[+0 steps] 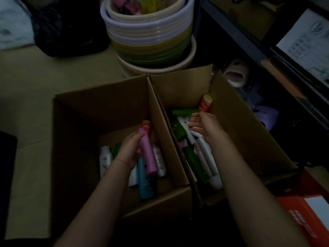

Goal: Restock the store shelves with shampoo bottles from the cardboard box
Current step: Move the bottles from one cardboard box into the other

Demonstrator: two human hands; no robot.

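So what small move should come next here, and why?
Probably lift the pink bottle out of the left box: the left hand already grips it. The right hand hovers open over bottles in the right box, holding nothing.

Both forearms reach forward and down. Left hand (129, 150) has its fingers curled round a bottle (147, 152); right hand (204, 124) is held relaxed, fingers fairly straight and pointing left, gripping nothing.

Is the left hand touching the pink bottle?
Touching. The head view shows the left hand with its fingers curled round the pink bottle over the cardboard box.
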